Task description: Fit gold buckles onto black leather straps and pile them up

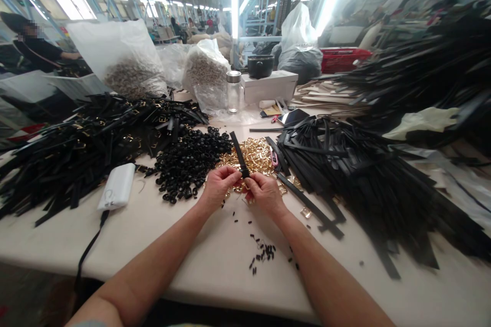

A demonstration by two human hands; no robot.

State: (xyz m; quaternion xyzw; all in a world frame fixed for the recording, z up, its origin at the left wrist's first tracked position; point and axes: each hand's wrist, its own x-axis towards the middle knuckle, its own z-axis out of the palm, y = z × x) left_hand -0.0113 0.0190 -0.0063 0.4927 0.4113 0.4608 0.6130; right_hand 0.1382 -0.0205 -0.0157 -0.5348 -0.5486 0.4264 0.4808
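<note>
Between my two hands is a short black strap, its free end pointing up and away from me. My left hand pinches the strap's near end from the left. From the right, my right hand pinches the same end, fingertips close to the left ones. Whether a buckle sits at the pinched end is hidden by the fingers. Just beyond my hands lies a heap of gold buckles. To its left is a pile of small black loops. Small black bits are scattered on the table nearer me.
Black straps are heaped on the right, buckled straps on the left. A white power bank with a cable lies front left. Behind stand a glass bottle, a white box and filled plastic bags. A person is at far left.
</note>
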